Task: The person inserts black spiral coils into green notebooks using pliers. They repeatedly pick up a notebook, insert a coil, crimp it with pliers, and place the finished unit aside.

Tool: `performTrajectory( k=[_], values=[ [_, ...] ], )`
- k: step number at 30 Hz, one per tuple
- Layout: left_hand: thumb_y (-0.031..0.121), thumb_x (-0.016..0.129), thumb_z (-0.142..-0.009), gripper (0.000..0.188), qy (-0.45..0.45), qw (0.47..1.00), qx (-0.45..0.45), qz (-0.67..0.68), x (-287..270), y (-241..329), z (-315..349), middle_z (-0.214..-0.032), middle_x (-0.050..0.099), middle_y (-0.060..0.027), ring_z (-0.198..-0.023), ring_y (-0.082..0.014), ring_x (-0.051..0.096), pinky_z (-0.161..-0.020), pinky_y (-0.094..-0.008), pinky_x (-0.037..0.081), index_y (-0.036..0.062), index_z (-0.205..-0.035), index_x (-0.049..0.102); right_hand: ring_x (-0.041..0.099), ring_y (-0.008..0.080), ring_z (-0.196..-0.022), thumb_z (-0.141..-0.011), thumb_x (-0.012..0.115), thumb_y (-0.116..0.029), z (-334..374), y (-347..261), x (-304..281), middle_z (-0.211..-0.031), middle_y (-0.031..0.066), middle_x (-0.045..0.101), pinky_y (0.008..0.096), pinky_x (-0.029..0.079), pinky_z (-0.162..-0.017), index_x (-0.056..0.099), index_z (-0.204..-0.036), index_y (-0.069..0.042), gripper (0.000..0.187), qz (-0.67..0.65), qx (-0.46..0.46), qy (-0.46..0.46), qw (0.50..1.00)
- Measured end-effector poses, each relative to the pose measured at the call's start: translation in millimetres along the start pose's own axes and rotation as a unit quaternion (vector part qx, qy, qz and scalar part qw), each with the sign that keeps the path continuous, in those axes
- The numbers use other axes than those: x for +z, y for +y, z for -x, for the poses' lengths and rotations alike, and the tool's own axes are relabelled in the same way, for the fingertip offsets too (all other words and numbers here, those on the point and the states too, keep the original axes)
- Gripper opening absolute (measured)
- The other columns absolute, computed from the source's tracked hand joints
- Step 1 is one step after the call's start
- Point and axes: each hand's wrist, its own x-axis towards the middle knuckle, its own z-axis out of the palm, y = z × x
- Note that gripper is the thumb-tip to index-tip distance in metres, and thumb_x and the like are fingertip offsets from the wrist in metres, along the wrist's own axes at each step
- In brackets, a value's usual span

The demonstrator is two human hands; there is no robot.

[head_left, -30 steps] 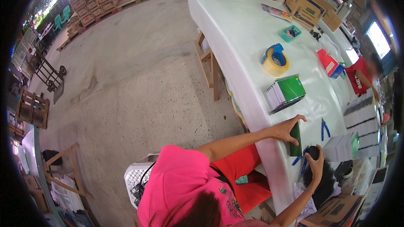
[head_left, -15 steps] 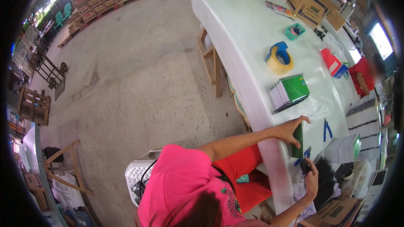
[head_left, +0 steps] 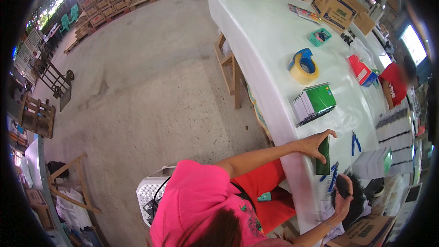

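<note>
My left hand (head_left: 313,147) grips a small green notebook (head_left: 323,158) at the table's near edge, thumb against its cover and forefinger stretched past it. My right hand (head_left: 343,199) is curled over a pile of black bristly wire coils (head_left: 354,201), with a dark thing (head_left: 342,185) at its fingers whose kind I cannot make out. Blue-handled pliers (head_left: 334,174) lie between the two hands. Beyond them lies a second blue pair of pliers (head_left: 355,143). A stack of green spiral notebooks (head_left: 319,98) sits past my left hand.
On the white table (head_left: 256,32) are a tape dispenser (head_left: 303,67), a green basket (head_left: 319,37) and a red box (head_left: 362,70). Stacks of notebooks (head_left: 395,130) line the right side, where a person in red (head_left: 394,83) sits. A cardboard box (head_left: 361,231) is beside my right forearm.
My right hand has drawn back from the pliers toward the black coils, moving right and nearer to me. My left hand stays on the notebook.
</note>
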Motion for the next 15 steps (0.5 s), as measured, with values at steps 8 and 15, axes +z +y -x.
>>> performTrajectory(
  k=[8, 15],
  values=[
    [0.025, 0.091, -0.063, 0.096, -0.009, 1.0, 0.012, 0.002, 1.9, -5.2, -1.5, -0.101, 0.051, -0.0131, -0.097, -0.0272, 0.055, -0.084, -0.039, 0.045, 0.0178, -0.136, 0.028, 0.054, 0.025, -0.121, -0.093, 0.061, -0.03, 3.6, 6.7, -3.3, -0.128, 0.0114, 0.058, 0.0352, 0.044, -0.103, 0.056, -0.132, -0.001, 0.048, -0.097, -0.031, -0.009, 0.995],
    [0.019, 0.088, -0.068, 0.085, -0.049, 0.998, -0.014, 0.027, -1.2, 3.4, -1.8, -0.091, 0.054, -0.0086, -0.088, -0.0229, 0.057, -0.078, -0.0377, 0.047, 0.0167, -0.132, 0.032, 0.053, 0.0237, -0.122, -0.091, 0.064, -0.042, 1.7, 17.8, -15.0, -0.133, 0.012, 0.055, 0.0374, 0.044, -0.102, 0.054, -0.133, -0.002, 0.059, -0.156, -0.018, -0.035, 0.987]
  ],
)
